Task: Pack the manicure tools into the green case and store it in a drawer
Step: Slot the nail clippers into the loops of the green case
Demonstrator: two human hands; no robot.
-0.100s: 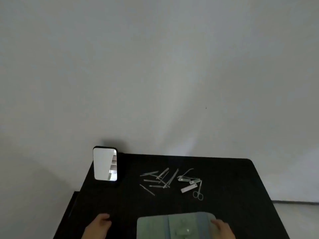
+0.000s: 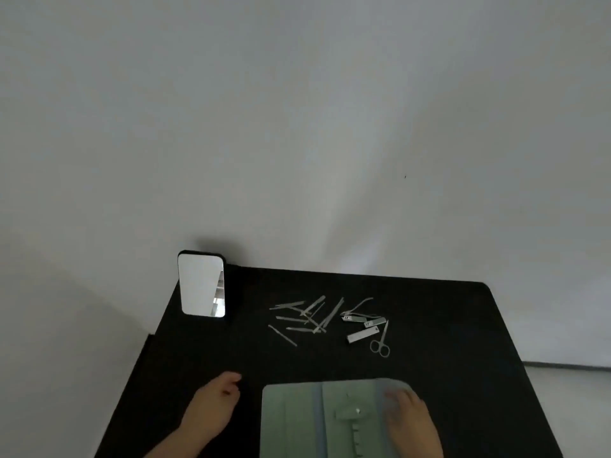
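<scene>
I think I am at home, at a small dressing spot: a black table (image 2: 463,325) by a plain white wall (image 2: 297,127), a little mirror (image 2: 201,285) up past my left hand (image 2: 215,408).

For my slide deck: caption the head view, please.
Right hand resting on open green case; steel manicure tools scattered on black table.

A: Table (image 2: 463,325) top – matt black, smooth, no shine. Material can't tell.

B: Tools (image 2: 307,317)?

A: Thin metal strips, dull silver, brushed-looking. Scissors (image 2: 381,342) same metal, w/ slight gleam. Clippers (image 2: 363,334) flat metal, a bit brighter.

B: Case (image 2: 291,418)?

A: Pale green, soft matt, prob. faux leather or cloth; stitched elastic loops inside, small shiny stud.

B: Mirror (image 2: 201,285)?

A: Glossy glass, black frame, looks like plastic. Wall (image 2: 297,127) behind – matt grey-white paint.
</scene>
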